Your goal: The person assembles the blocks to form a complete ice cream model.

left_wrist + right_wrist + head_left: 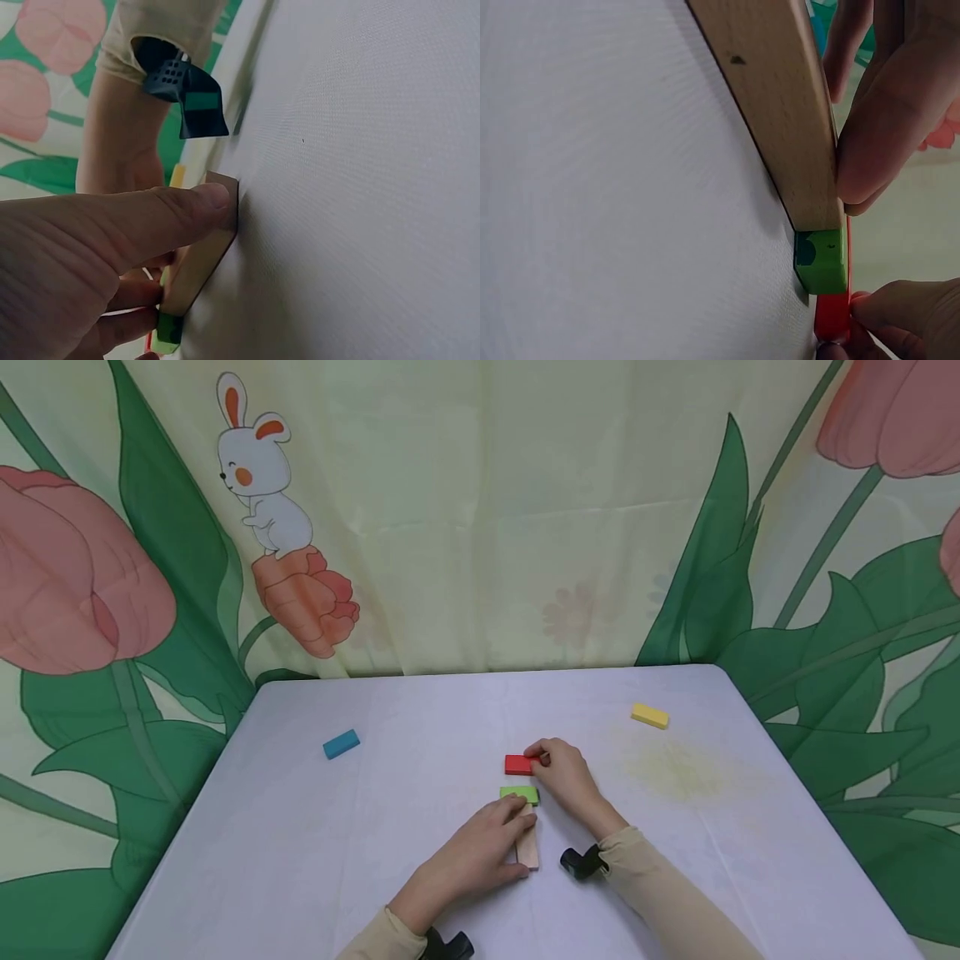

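Observation:
A plain wooden block (528, 847) lies lengthwise on the white-covered table, its far end against a green block (520, 793). My left hand (480, 847) grips the wooden block, thumb (206, 199) on the near end and fingers toward the green block. Just beyond the green block lies a red block (517, 765), set crosswise. My right hand (566, 774) pinches the red block's right end between thumb and fingers; in the right wrist view, the fingers hide part of the red block (832, 315).
A blue block (341, 743) lies at the far left of the table, and a yellow block (649, 716) at the far right. A curtain (480, 527) printed with tulips and a rabbit hangs behind the table's back edge. Each wrist wears a black camera mount.

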Available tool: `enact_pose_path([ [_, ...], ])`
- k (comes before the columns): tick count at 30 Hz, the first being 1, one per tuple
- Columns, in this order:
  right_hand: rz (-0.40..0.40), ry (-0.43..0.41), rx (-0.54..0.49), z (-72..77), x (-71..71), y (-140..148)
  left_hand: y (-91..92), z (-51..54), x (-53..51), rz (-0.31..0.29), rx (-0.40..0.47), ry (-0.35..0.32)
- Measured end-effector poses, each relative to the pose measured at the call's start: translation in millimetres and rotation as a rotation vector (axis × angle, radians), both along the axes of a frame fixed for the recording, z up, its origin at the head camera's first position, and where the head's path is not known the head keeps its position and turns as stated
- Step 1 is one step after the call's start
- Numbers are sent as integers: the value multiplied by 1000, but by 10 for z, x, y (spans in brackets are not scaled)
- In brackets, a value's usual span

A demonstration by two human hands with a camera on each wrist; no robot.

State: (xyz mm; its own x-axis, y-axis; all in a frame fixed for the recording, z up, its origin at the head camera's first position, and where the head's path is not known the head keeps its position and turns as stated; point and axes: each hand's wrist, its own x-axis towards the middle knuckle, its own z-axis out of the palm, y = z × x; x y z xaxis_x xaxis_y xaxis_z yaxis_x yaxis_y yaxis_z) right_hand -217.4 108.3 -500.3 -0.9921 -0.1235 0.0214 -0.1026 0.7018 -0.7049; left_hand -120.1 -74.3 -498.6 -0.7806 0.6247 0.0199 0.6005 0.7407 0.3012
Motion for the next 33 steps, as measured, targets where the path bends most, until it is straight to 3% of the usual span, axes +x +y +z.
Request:
enact_pose_path([
  [5,24,11,-24,-16,-4,36,16,12,-16,-1,-1,-2],
  [11,-49,-76,-190,-54,-19,137,3,28,-57,26,77,-43],
  [15,-97,-176,-367,-42,10,218,-36,31,-102,109,232,-147],
  [20,-155,-343,-589,14,83,318,-56,23,-190,246,516,-298],
  [25,-154,-456,-731,76,166,361,-44,27,-292,331,746,-426],
  [29,-136,-484,-775,106,217,356,-20,19,-373,402,830,-513],
  [33,-91,-496,-784,96,247,356,10,-24,-443,460,828,-546],
])
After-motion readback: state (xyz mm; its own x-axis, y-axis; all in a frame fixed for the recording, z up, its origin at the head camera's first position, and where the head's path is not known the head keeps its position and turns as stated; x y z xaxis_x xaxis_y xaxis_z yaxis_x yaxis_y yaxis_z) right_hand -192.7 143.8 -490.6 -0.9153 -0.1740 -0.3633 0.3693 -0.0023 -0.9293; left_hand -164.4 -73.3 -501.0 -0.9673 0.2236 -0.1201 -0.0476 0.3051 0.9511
